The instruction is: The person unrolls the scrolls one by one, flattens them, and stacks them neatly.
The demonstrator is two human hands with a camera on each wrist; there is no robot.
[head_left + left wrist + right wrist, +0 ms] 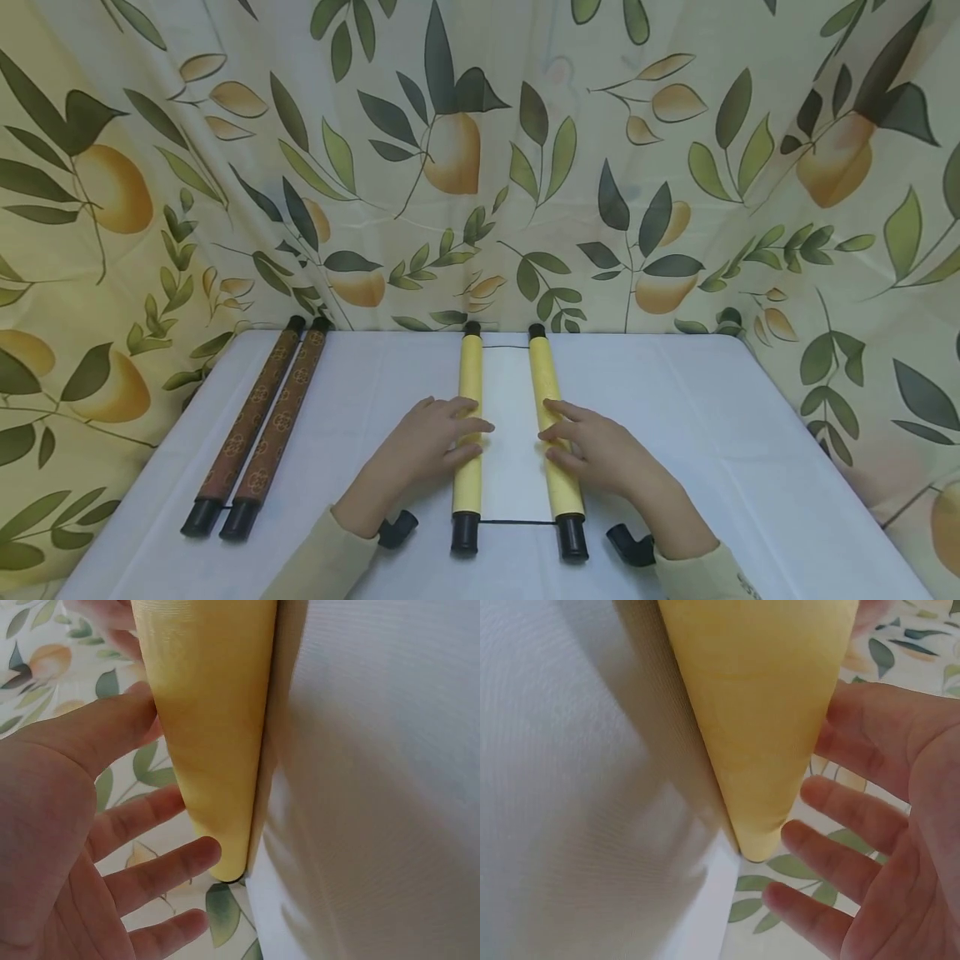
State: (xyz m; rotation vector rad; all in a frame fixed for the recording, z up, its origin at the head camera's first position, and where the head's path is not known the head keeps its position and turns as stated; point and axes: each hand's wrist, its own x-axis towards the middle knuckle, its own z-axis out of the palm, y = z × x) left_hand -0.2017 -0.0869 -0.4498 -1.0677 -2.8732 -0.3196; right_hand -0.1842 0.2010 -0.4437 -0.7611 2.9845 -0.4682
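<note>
A yellow scroll with black end caps lies partly unrolled in the head view, a white strip (pixel 512 475) showing between its left roll (pixel 468 479) and right roll (pixel 562 492). Over the left roll is my left hand (pixel 427 437), its fingers spread and lightly bent. In the left wrist view the thumb (pixel 124 724) touches the yellow roll's side. My right hand (pixel 600 450) lies over the right roll with fingers extended toward the white strip. Seen from the right wrist, its loosely spread fingers (pixel 832 862) are beside the yellow surface, uncurled.
A brown patterned scroll (pixel 258 425), rolled into two parallel rods with black ends, lies on the left of the white-covered table (pixel 712 450). Behind stands a curtain (pixel 517 208) printed with fruit and leaves. A black fitting sits by each wrist.
</note>
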